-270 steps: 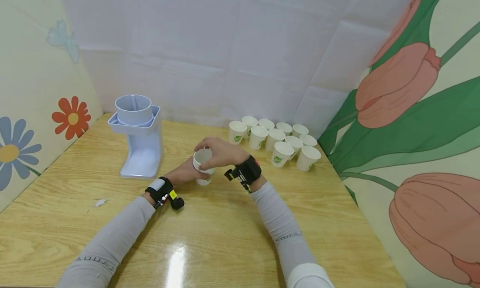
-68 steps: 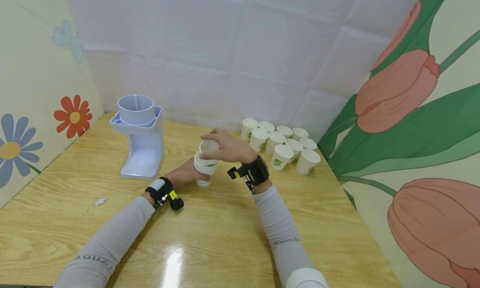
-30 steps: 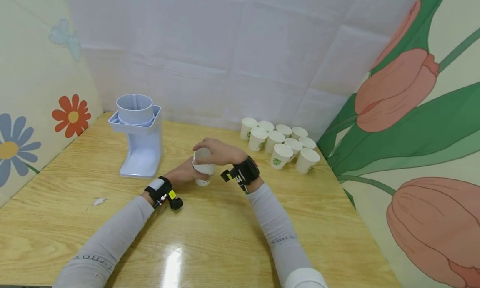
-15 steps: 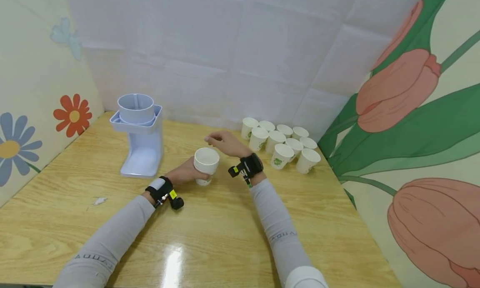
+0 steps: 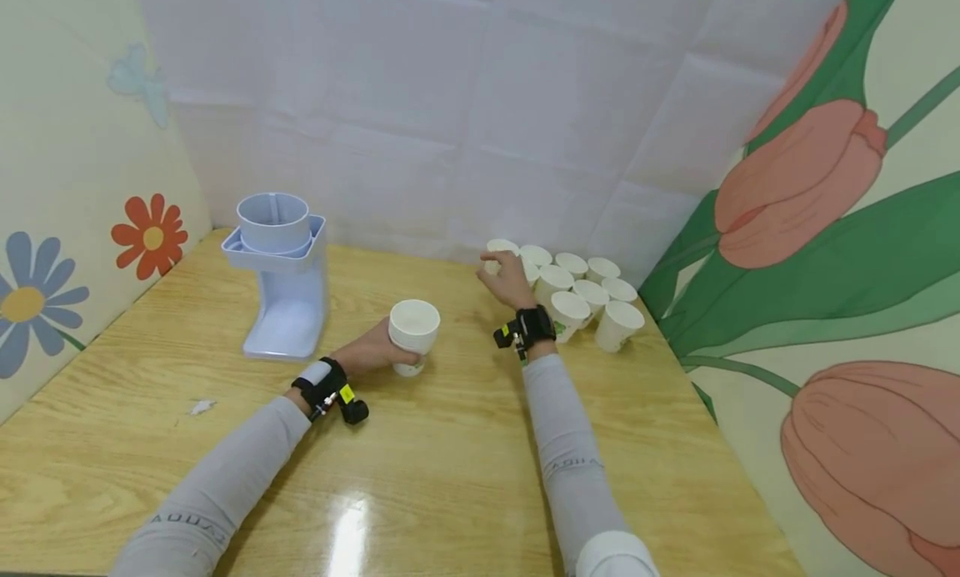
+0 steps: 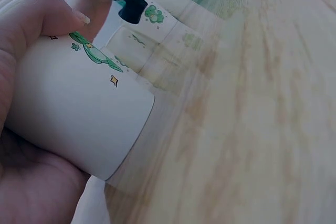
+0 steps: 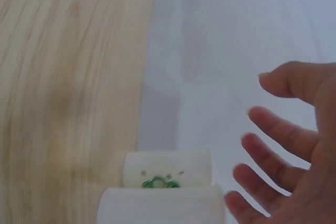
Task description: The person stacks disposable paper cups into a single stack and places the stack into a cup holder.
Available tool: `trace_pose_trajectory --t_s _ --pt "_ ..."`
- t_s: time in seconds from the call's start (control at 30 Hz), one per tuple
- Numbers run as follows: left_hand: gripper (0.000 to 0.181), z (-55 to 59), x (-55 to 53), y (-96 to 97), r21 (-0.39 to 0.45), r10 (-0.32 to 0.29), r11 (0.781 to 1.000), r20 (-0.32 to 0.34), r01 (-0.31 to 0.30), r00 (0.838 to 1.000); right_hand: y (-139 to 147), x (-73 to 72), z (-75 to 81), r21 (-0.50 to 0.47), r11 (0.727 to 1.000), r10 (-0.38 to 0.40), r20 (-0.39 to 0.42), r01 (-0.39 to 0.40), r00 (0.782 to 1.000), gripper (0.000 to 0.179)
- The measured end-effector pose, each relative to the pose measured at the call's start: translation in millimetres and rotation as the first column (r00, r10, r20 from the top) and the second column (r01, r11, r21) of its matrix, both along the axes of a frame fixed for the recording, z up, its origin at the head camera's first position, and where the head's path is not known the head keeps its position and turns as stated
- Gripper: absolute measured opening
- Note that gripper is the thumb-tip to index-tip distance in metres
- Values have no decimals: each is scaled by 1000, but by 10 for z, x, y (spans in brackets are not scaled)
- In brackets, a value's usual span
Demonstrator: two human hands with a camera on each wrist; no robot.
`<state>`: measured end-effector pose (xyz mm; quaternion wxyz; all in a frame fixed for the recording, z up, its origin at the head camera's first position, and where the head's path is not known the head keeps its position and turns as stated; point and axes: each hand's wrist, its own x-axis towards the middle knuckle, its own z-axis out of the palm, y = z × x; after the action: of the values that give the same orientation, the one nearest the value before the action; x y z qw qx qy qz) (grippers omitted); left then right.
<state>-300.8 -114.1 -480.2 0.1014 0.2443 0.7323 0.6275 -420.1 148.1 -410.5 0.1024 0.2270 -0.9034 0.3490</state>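
Observation:
A nested stack of white paper cups (image 5: 414, 325) stands on the table, and my left hand (image 5: 371, 350) grips it low with fingers and thumb wrapped round. The left wrist view shows the lowest cup (image 6: 89, 103) with its green print, its base right at the wood, and several rims stacked above it. My right hand (image 5: 507, 278) is over the near left side of the group of paper cups (image 5: 555, 281). In the right wrist view the right hand's fingers (image 7: 273, 124) are spread and hold nothing, with two cups (image 7: 168, 169) below and left of them.
A pale blue stand with a round holder (image 5: 276, 227) stands at the back left of the wooden table (image 5: 420, 477). A small white scrap (image 5: 201, 407) lies at left. A white cloth (image 5: 375, 102) hangs behind, with floral panels on both sides.
My right hand pushed a cup down into the left hand's stack, let go, and moved right to the cup group. The group has one cup fewer than 9 s ago. My left hand stayed put.

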Motion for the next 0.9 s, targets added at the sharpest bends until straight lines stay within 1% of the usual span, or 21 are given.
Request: trace_pose_trajectory --t_s 0.1,0.2,0.3,0.37,0.43,0.47,0.53,0.6,0.7,0.77,0.9 --pt "81 -6 3 2 7 5 1000 7 -5 1000 54 -67 -63 6 997 -75 -38 75 996 42" --pt "81 -10 8 12 4 8 1000 21 -8 1000 106 -130 -130 21 987 -156 -71 158 985 46" --pt "82 -21 -4 30 1 -1 1000 31 1 1000 196 -190 -176 131 964 -222 -82 232 972 54" --pt "83 -28 -16 41 -2 -10 1000 28 10 1000 260 -216 -190 233 939 -245 -68 254 967 60" --pt "83 -34 -27 44 -3 -13 1000 29 13 999 301 -225 -178 341 906 -264 -12 252 964 68" --pt "83 -34 -27 43 -4 -12 1000 30 12 999 311 -220 -163 375 895 -267 19 241 963 72" --pt "83 -33 -25 36 -5 -10 1000 25 10 1000 310 -211 -143 414 883 -271 66 221 960 78" --pt "83 -23 -23 26 -2 -5 1000 22 5 1000 296 -192 -114 433 878 -268 91 204 959 83" --pt "82 -7 -26 14 -7 1 1000 10 -1 1000 257 -164 -74 445 876 -256 104 186 961 86" --pt "82 4 -29 6 -13 7 1000 13 -7 1000 230 -145 -56 452 876 -248 117 171 962 88" --pt "82 -2 -37 -14 -31 10 999 23 -9 1000 182 -105 -37 459 878 -226 153 133 962 83"
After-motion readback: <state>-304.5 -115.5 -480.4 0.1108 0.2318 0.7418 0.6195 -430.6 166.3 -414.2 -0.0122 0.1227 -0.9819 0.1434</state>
